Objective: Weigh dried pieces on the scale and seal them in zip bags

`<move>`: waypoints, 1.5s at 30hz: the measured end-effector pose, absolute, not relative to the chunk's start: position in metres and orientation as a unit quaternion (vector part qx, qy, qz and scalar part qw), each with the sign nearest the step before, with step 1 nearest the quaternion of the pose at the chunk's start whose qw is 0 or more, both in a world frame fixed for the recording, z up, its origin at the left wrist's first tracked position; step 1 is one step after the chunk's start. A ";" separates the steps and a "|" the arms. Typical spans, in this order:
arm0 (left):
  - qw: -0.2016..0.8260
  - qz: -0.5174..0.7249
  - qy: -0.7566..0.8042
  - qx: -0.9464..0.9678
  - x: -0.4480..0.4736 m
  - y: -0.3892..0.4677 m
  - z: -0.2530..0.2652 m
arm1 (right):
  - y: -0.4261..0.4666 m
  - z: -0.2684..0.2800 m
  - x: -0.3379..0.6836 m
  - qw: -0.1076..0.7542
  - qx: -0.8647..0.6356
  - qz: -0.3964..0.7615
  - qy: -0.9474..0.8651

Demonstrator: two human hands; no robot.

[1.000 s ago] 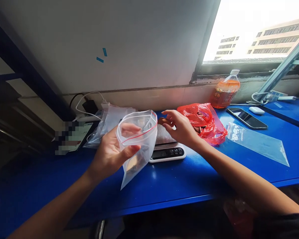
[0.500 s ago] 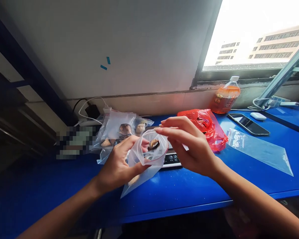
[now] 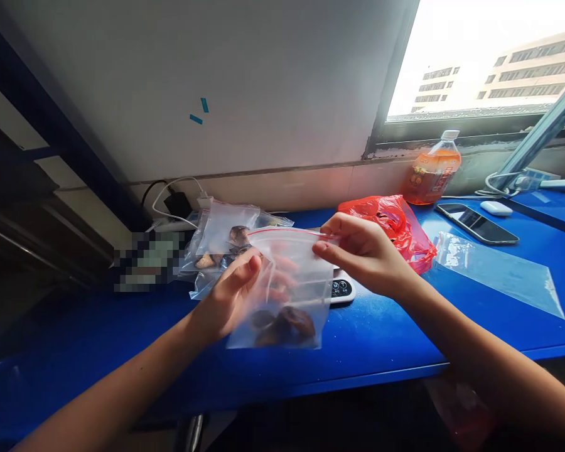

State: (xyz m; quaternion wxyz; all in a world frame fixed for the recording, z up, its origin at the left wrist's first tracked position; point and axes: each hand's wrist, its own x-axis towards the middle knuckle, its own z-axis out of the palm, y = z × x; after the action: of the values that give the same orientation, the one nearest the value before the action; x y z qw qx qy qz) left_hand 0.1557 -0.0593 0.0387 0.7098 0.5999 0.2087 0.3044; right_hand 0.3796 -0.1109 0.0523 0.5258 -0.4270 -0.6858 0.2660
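Observation:
A clear zip bag (image 3: 292, 276) with a red seal line hangs upright in front of me, dark brown pieces that look like dried mushrooms (image 3: 287, 323) lying at its bottom. My right hand (image 3: 358, 248) pinches the bag's top right corner between thumb and fingers. Behind the bag, the fingers of my left hand (image 3: 242, 289) are spread and show through the plastic; its thumb is raised off the bag. Partly covered by the bag is a white scale (image 3: 346, 290) with a black button panel. Beyond my left hand lie other filled zip bags (image 3: 228, 220).
A red plastic bag (image 3: 400, 226) lies behind my right hand. On the right of the blue table (image 3: 381, 351) are a flat zip bag (image 3: 503, 273), a phone (image 3: 478, 224), a white case (image 3: 496, 208) and a drink bottle (image 3: 430, 172). A charger (image 3: 176, 202) with cables stands back left.
The zip bag's mouth was open toward me; now its top is flattened and the bag hangs upright. My right hand has taken its corner, and my left thumb has come off it.

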 end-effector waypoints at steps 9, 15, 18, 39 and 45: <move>0.626 0.198 0.316 0.685 0.167 -0.063 0.036 | -0.104 0.048 0.387 0.646 -0.455 0.254 -0.558; 0.558 0.215 0.363 0.715 0.166 -0.058 0.036 | -0.100 0.052 0.394 0.685 -0.478 0.154 -0.528; 0.550 0.257 0.350 0.713 0.165 -0.056 0.036 | -0.098 0.054 0.400 0.712 -0.474 0.134 -0.501; 0.513 0.381 0.357 0.681 0.161 -0.054 0.044 | -0.104 0.029 0.365 0.585 -0.464 0.377 -0.548; 0.540 0.385 0.381 0.644 0.162 -0.055 0.046 | -0.100 0.028 0.368 0.603 -0.478 0.285 -0.571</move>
State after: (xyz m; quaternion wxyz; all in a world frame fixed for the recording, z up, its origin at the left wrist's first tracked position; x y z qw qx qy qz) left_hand 0.1615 -0.0554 0.0458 0.5397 0.6443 0.3809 0.3853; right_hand 0.3679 -0.1001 0.0278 0.6031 -0.4776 -0.5715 0.2855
